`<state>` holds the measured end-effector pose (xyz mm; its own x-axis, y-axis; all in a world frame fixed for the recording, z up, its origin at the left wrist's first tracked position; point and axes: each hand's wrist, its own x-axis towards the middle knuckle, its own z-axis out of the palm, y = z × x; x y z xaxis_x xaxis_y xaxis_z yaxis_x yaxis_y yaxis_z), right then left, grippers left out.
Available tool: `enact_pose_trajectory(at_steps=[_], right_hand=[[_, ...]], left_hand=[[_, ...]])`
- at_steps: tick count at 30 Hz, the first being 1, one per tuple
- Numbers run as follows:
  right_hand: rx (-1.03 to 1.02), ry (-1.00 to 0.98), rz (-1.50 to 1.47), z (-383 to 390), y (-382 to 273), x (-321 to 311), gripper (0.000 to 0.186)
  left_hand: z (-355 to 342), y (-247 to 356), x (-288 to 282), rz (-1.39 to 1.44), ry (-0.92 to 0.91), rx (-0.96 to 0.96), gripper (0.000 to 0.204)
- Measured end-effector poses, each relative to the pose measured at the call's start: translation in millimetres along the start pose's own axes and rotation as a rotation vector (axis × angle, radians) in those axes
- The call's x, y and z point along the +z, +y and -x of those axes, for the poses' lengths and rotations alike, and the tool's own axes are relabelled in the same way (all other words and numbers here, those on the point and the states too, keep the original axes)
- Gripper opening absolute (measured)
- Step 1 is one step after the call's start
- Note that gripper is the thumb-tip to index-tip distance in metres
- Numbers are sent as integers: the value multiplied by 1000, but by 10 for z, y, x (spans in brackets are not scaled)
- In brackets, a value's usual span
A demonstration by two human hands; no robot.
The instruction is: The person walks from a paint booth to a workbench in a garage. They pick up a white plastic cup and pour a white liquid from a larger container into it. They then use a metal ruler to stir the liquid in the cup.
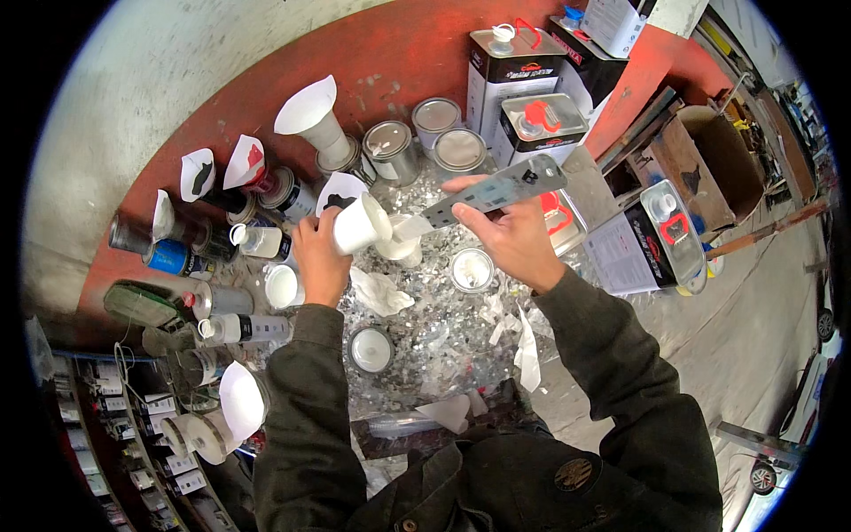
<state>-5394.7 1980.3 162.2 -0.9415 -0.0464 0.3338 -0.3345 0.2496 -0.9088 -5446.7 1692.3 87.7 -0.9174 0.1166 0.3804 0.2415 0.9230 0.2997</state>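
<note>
While tilted in the left hand point(321, 257), white cup point(359, 223) among paint tins point(391, 151).

A dark olive-green jacket is worn, its long sleeves ending in plain cuffs at the wrists. A round brownish emblem is seen on the chest. Both hands point(321, 257) are left bare.

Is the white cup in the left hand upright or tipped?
Tipped. The left hand holds the white cup on its side, mouth pointing right toward the grey flat stick in the right hand.
</note>
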Motion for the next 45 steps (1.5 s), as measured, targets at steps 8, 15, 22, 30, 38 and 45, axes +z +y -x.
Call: enact_pose_trajectory(at_steps=[8, 15, 22, 30, 38, 45], right_hand=[[30, 21, 3, 11, -16, 6, 22], [27, 73, -83, 10, -14, 77, 22], [13, 65, -59, 7, 23, 76, 23], [84, 49, -39, -2, -53, 46, 19], [-2, 0, -9, -15, -69, 112, 25], [99, -9, -5, -34, -181, 149, 20]], left_hand=[[266, 11, -56, 804, -242, -377, 69], [548, 77, -183, 1361, -469, -589, 66], [810, 116, -181, 1559, -510, -648, 61], [1578, 312, 19, 1379, -454, -761, 71], [2136, 768, 815, 1100, -353, -579, 70], [2216, 757, 917, 862, -312, -333, 77]])
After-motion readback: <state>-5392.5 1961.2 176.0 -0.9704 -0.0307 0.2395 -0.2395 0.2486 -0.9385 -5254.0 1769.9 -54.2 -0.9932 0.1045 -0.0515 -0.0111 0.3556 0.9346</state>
